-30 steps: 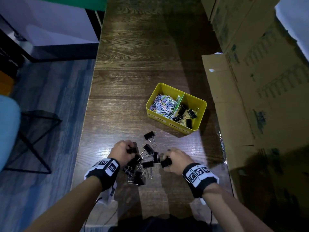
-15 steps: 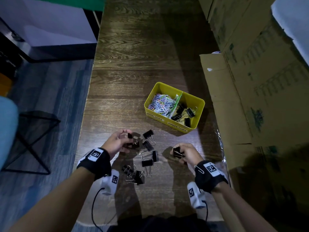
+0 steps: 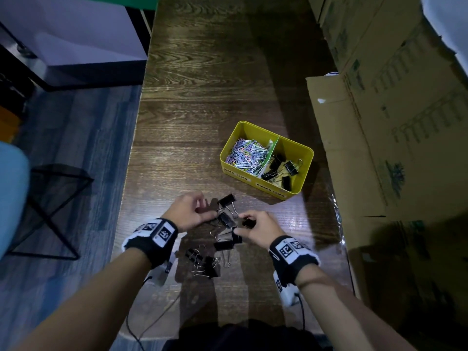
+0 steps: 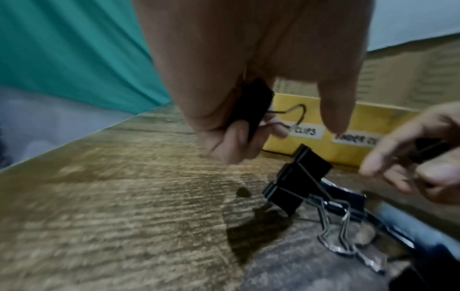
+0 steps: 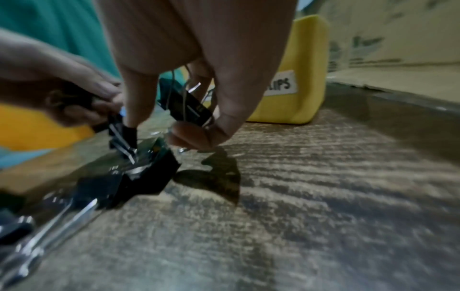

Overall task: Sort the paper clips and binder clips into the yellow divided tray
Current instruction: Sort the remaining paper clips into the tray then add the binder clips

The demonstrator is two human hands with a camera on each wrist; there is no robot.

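The yellow divided tray (image 3: 305, 151) stands on the wooden table, with coloured paper clips (image 3: 247, 155) in its left half and black binder clips (image 3: 281, 171) in its right half. Several black binder clips (image 3: 222, 245) lie loose on the table in front of me. My left hand (image 3: 188, 211) grips a black binder clip (image 4: 251, 106) in its curled fingers. My right hand (image 3: 255, 228) holds another binder clip (image 5: 185, 105) against its palm, and its fingers pinch at a clip (image 5: 124, 135) on the pile. The two hands are close together over the pile.
Large cardboard boxes (image 3: 392, 122) line the table's right side, close to the tray. The table's left edge (image 3: 131, 173) drops to a blue-grey floor with a black wire stand (image 3: 50, 198). Bare wood stretches behind the tray.
Both hands lifted off the pile with a clip each, spread apart, then came together again over the upper part of the pile. The tray has not moved.
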